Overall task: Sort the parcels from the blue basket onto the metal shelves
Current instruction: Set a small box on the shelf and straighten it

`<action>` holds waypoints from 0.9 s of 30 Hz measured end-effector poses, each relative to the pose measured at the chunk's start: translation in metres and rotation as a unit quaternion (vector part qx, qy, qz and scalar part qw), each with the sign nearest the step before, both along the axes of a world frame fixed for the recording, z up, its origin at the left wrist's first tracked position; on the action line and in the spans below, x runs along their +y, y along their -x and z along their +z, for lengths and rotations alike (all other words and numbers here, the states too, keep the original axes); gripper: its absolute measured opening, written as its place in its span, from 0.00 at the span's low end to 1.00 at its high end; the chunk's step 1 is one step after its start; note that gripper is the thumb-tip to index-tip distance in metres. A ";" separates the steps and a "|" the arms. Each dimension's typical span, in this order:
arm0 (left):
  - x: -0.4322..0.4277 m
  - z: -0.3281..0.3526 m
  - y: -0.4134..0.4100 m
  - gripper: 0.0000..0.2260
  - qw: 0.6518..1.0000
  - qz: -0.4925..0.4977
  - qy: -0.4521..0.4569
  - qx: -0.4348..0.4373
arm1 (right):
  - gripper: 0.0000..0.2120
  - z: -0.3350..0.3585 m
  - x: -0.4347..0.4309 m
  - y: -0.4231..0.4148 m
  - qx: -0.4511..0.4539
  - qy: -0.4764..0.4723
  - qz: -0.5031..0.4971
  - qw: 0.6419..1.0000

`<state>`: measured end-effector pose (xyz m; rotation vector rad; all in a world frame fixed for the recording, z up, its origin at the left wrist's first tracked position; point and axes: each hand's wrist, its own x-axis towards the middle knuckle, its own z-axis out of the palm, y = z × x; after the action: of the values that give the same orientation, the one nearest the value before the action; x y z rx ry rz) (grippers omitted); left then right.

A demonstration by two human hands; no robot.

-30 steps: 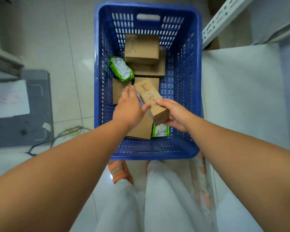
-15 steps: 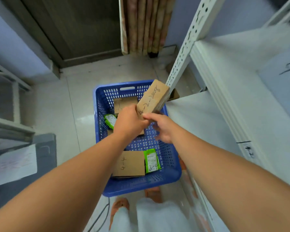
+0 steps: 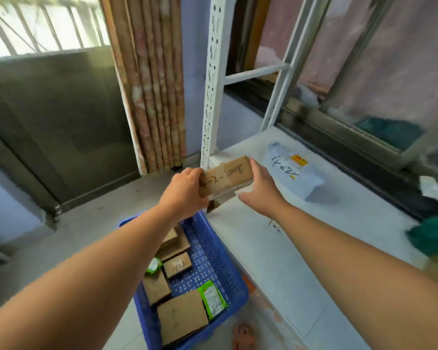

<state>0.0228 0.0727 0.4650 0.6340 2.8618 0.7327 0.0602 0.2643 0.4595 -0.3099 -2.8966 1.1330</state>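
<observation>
Lifting our gaze from the floor, we now face the shelf (image 3: 301,248). Its white top fills the right side, where a second ago we saw mostly blue mesh. Its slotted post (image 3: 213,97) rises at the front corner.

The basket (image 3: 220,258) sits low on the floor, just beside the shelf's front edge. Several parcels (image 3: 182,317) are left in it, brown ones and green ones, so we judge that most of the sorting lies ahead. A white bag (image 3: 291,173) marked in pen already lies on the shelf, near the post.

The box (image 3: 225,176) was only coming out of the basket a second ago, and half a second ago it hung above it. Now it is at the shelf's front corner, just beside the foot of the post and near the bag, with its writing facing us. We cannot tell whether its underside touches the shelf yet; it seems to sit just over the edge.

Our left hand (image 3: 182,195) wraps the box's left end, its grip pinching the box between fingers and thumb. Our right hand (image 3: 261,193), which hovered below the box half a second ago, now steadies the far end. Its grip is spread, with straight fingers pressed flat against that end and the thumb reaching underneath.

We read the placing step as nearly done. The box needs only setting down and letting go, then we go back for the next parcel.
</observation>
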 end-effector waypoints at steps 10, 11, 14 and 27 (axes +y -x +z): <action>0.111 0.107 -0.065 0.26 0.963 -0.240 0.078 0.099 | 0.34 0.104 0.105 -0.135 -0.010 -0.269 -0.043 0.962; 0.123 0.115 -0.074 0.26 0.954 -0.264 0.087 0.108 | 0.34 0.110 0.116 -0.150 -0.021 -0.271 -0.048 0.961; 0.156 0.137 -0.101 0.26 0.935 -0.315 0.105 0.128 | 0.32 0.129 0.142 -0.195 -0.045 -0.263 -0.078 0.961; 0.258 0.203 -0.273 0.30 0.882 -0.426 0.102 0.174 | 0.28 0.201 0.208 -0.412 -0.021 -0.243 -0.175 0.954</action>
<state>0.2963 0.3309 0.6679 1.9437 2.4298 0.1715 0.4718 0.4725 0.6601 -0.7866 -2.8646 0.3519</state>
